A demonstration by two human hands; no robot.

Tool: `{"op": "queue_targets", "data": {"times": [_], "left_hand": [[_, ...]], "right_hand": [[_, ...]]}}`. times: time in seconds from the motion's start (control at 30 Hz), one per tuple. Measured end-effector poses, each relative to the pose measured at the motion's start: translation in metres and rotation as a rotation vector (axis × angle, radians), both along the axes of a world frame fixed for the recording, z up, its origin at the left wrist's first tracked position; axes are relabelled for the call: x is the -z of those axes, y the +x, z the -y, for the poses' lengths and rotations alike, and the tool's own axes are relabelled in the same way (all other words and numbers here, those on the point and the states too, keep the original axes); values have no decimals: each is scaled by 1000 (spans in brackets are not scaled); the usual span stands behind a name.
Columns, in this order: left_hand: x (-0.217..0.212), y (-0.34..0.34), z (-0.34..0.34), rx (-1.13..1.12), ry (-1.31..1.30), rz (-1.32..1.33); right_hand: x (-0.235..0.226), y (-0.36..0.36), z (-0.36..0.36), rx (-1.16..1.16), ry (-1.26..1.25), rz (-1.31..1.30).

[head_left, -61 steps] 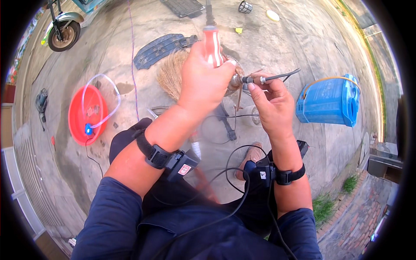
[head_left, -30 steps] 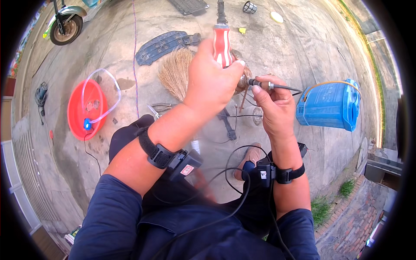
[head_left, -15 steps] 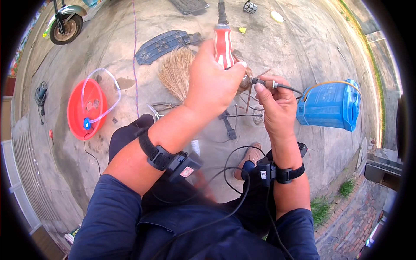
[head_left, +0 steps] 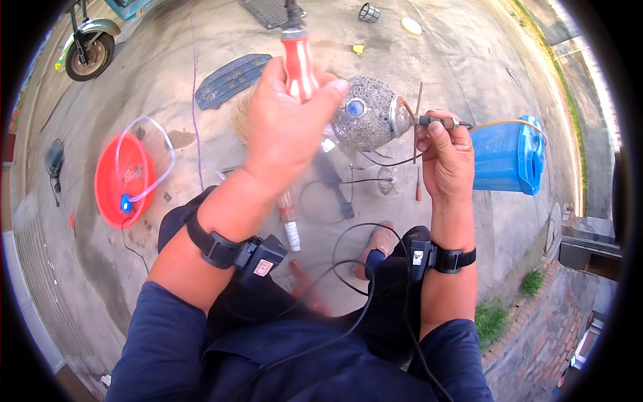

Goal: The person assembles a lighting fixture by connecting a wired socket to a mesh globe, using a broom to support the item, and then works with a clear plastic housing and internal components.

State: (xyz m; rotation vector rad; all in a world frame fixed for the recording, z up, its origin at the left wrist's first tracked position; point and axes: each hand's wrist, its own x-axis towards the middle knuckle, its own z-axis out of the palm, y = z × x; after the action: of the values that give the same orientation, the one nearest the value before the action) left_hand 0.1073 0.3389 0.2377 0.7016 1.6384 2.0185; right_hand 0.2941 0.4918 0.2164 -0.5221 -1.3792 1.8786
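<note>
My left hand (head_left: 284,117) is wrapped round a red handle (head_left: 298,63) with white stripes, whose dark metal shaft runs up out of view. Just right of my thumb is a rounded vessel (head_left: 368,110) covered in grey ring-like mesh, with a blue round spot on its side. Its narrower glassy end points toward my right hand. My right hand (head_left: 445,151) pinches a dark metal hose fitting (head_left: 439,122) close to that end; whether the two touch I cannot tell. A thin brown rod (head_left: 418,120) stands crosswise there. What supports the vessel is hidden.
At left lies a red basin (head_left: 107,208) with a clear tube and small blue pump. A blue jerrycan (head_left: 509,161) stands at right. Behind my left hand are a straw broom (head_left: 242,117) and a dark plastic panel (head_left: 231,80). A black cable (head_left: 348,295) loops across my lap.
My left hand and the striped handle have moved left, uncovering the mesh-covered vessel. My right hand has shifted slightly right with the fitting. The whole view has also shifted a little.
</note>
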Motion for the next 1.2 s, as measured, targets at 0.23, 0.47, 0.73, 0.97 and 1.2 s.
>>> {"op": "queue_targets", "data": {"times": [0.23,0.47,0.73,0.97,1.2], "left_hand": [[13,-5,3,276,-112,453],[15,8,3,665,156,656],[18,3,7,673,118,524],[4,7,8,618,39,395],[5,7,8,605,176,472]], "right_hand": [[-5,15,-14,-148,-103,-265],[-6,20,-18,-193,-138,-293],[-9,20,-17,-160,-101,-221],[-1,18,-18,-92,-119,-171],[-12,6,-8,-75,-207,-232]]}}
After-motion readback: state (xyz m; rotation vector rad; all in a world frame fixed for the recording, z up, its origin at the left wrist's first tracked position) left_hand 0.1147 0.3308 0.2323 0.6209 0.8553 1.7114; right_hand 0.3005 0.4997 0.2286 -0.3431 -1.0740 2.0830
